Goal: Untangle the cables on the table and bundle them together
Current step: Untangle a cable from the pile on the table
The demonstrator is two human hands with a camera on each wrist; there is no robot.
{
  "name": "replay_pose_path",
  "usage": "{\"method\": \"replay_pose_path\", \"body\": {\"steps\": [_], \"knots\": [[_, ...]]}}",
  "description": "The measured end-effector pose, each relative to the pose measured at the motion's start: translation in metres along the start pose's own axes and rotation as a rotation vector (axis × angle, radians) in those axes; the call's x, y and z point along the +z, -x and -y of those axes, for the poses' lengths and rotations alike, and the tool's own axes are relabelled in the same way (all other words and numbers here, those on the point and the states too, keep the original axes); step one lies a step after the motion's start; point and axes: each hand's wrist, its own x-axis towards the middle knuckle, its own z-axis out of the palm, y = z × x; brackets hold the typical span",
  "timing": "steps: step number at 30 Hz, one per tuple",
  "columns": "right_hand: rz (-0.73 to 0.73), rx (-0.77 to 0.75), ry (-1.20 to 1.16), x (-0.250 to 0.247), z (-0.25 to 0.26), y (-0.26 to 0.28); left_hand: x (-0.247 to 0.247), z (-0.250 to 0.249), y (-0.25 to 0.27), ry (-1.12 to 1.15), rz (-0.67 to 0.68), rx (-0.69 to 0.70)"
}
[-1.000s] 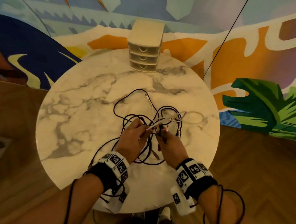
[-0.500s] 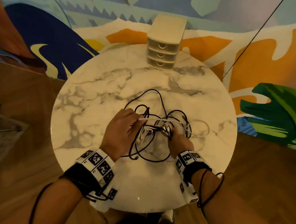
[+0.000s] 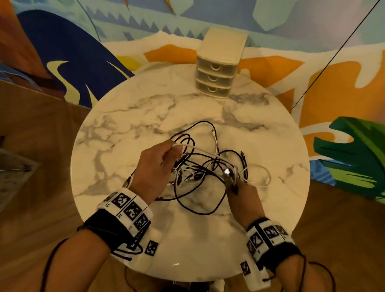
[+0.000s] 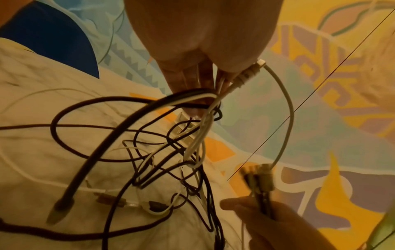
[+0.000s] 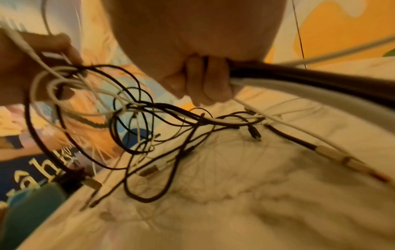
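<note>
Head view, from left to right. At centre left, the left hand [image 3: 154,166] is raised a little over a round marble table [image 3: 118,145], fingers curled round a white cable [image 3: 200,150] and some dark loops. In the middle of the frame the cables [image 3: 198,176], black and white, lie knotted on the marble, partly lifted between the hands. At centre right, the right hand [image 3: 244,195] pinches a cluster of plug ends. A small drawer unit [image 3: 217,67] stands at the table's upper edge. The risk, as I judge it: drawing the hands apart could tighten the crossed loops into a harder knot, or drag loose ends off the table.
</note>
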Motion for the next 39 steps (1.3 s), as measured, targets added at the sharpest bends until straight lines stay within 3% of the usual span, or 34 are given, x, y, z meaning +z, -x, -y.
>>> {"method": "replay_pose_path", "body": {"steps": [3,6,8,11,14,19,23,25,29,32,36,39], "knots": [[-0.071,0.072,-0.212,-0.005,0.001,0.021,-0.002,-0.001,-0.003,-0.028,0.03,0.027],[-0.104,0.031,-0.328,-0.005,0.017,0.029,-0.001,-0.007,-0.006,-0.044,0.109,0.033],[-0.074,-0.086,-0.286,-0.003,0.036,0.024,0.0,-0.014,-0.006,-0.004,0.159,0.02],[0.085,-0.215,-0.029,0.001,0.056,0.013,0.001,-0.027,-0.004,0.048,0.204,0.019],[0.143,-0.245,0.106,0.002,0.06,0.008,-0.004,-0.023,-0.005,0.08,0.181,-0.012],[-0.078,-0.159,-0.126,-0.009,0.05,0.003,-0.025,0.001,-0.009,0.082,0.024,-0.097],[0.217,-0.23,0.033,0.004,0.068,0.013,-0.026,0.0,-0.007,0.144,0.04,-0.108],[0.269,-0.317,0.137,0.012,0.08,0.017,-0.023,-0.006,-0.007,0.173,0.05,-0.118],[0.213,-0.361,0.199,0.02,0.086,0.014,-0.024,-0.01,-0.007,0.258,0.045,-0.198],[0.053,-0.324,0.16,0.015,0.08,0.009,-0.028,-0.006,-0.008,0.312,0.014,-0.241],[-0.189,-0.242,-0.117,0.001,0.072,0.002,-0.027,-0.01,-0.008,0.33,-0.053,-0.207],[-0.228,-0.022,-0.406,0.002,0.068,-0.001,-0.019,-0.014,-0.008,0.296,-0.045,-0.149]]}}
